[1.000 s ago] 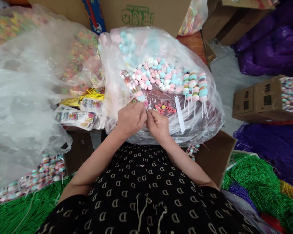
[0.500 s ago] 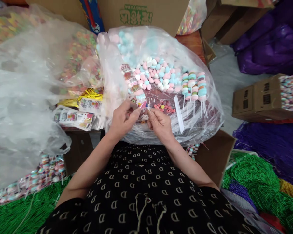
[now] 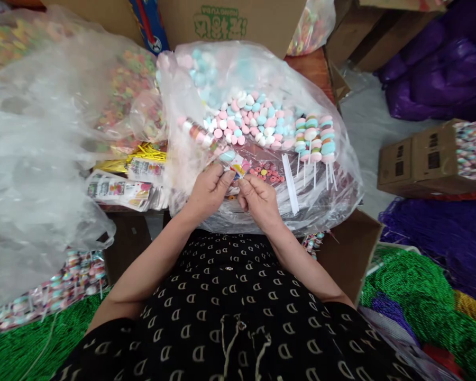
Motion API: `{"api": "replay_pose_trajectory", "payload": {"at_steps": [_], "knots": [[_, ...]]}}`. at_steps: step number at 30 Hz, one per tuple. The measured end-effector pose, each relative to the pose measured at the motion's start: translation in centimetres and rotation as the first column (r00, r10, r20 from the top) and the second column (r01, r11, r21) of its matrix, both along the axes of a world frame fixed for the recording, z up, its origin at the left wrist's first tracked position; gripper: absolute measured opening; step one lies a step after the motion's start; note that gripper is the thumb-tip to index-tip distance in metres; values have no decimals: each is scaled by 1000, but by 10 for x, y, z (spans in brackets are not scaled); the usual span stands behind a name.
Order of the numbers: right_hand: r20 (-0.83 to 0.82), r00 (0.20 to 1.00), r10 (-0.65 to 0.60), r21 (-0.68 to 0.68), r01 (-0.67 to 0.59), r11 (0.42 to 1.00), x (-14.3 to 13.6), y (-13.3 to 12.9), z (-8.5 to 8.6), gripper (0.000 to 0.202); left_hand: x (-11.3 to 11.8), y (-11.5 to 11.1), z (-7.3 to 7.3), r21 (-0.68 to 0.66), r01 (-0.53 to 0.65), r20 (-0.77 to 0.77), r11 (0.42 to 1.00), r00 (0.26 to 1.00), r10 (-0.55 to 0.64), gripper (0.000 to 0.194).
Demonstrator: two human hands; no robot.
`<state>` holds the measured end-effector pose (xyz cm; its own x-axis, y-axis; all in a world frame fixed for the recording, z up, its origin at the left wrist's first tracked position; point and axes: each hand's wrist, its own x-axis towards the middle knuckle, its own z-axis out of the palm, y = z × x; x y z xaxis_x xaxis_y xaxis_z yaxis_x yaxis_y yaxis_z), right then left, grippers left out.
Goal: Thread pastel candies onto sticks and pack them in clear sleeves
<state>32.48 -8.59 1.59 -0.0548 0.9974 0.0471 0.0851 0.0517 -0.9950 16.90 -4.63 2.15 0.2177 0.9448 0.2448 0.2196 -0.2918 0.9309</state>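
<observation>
My left hand [image 3: 209,191] and my right hand [image 3: 258,200] pinch the lower end of a wrapped candy skewer [image 3: 203,136], their fingertips almost touching. The skewer tilts up to the left, over a clear plastic bag [image 3: 329,203]. Behind it lie pink, blue and white candies [image 3: 257,119]. Small red rings [image 3: 267,173] sit just beyond my right hand. White sticks [image 3: 290,184] and several unwrapped candy skewers [image 3: 311,138] are to the right. My fingers hide the skewer's tip.
Printed wrappers [image 3: 117,190] and yellow ties [image 3: 146,157] lie left of my hands. A large plastic bag of ring candies [image 3: 122,95] stands behind them. A cardboard box [image 3: 416,159] is at the right, green strands [image 3: 408,286] at the lower right.
The upper end of the wrapped skewer has swung left and down, and the skewer now slants more. My left hand has shifted and turned slightly; my right hand stays nearly in place.
</observation>
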Motion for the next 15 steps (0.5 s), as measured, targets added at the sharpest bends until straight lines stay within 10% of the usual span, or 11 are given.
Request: {"api": "replay_pose_trajectory", "payload": {"at_steps": [4,15], "knots": [[90,995,-33,68,27,997,-2,3,0,52,-3,-4,0,23,-30,-50,999,998,31,41],[39,998,55,49,-57,997,-5,-1,-4,49,5,11,16,-346,144,414,927,910,13,58]]}}
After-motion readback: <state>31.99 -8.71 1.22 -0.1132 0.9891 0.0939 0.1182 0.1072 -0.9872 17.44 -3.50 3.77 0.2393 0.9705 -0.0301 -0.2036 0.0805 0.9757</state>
